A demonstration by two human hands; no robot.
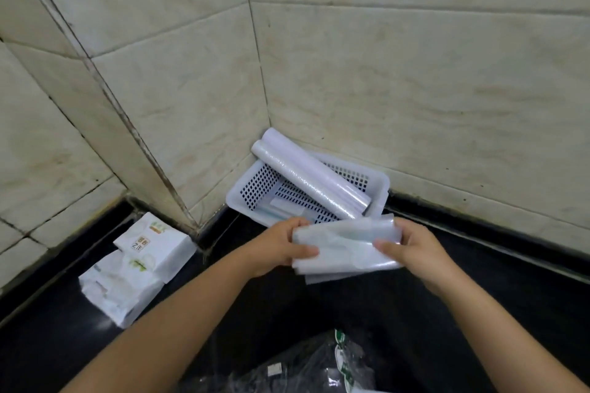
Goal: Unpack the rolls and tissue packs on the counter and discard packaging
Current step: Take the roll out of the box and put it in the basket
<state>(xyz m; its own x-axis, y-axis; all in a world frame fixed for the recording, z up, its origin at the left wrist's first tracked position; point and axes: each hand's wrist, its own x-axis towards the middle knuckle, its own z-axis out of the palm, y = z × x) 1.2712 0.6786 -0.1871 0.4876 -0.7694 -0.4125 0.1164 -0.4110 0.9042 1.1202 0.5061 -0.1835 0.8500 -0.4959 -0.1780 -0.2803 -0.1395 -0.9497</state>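
Note:
My left hand (281, 246) and my right hand (412, 249) hold a flat translucent pack of plastic bags (344, 249) by its two ends, just in front of a white perforated basket (249, 201) in the wall corner. Two white rolls (313, 175) lie slanted across the basket, their upper ends leaning on the wall. A flat pale item (281, 206) lies on the basket floor. Three white tissue packs (137, 268) are piled on the black counter (479, 281) at the left. Clear crumpled packaging (319, 367) with green print lies at the bottom edge.
Beige tiled walls (383, 73) meet in a corner right behind the basket. A protruding wall edge (178, 201) separates the tissue packs from the basket. The counter runs along the wall to the right.

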